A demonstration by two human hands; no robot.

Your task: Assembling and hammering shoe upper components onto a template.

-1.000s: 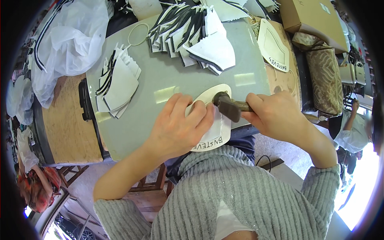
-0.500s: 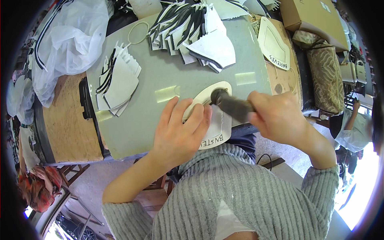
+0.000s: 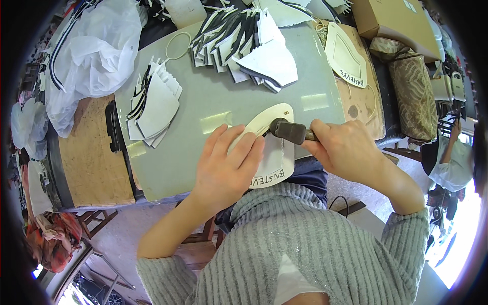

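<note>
A cream, pointed-oval template plate (image 3: 288, 157) with handwriting along its near end lies on the grey-green board at the near edge of the table. White material shows inside its cut-out. My left hand (image 3: 223, 168) rests on the plate's left side, fingers stretched out and slightly apart. From the right, my right hand (image 3: 348, 150) grips the handle of a hammer (image 3: 291, 132). The hammer's dark round face is at the upper middle of the plate, close to my left fingertips; whether it touches the plate I cannot tell.
On the grey-green board (image 3: 198, 152) lie a small stack of white cut pieces (image 3: 160, 107) and a larger fanned pile (image 3: 269, 58), both with black edges. A second template (image 3: 345, 56), a cardboard box (image 3: 396, 25) and a patterned cushion (image 3: 413, 96) sit right. A plastic bag (image 3: 99, 56) lies left.
The hammer, blurred before, is now sharp, its head turned a little and slightly lower on the plate. My left hand stays in nearly the same place.
</note>
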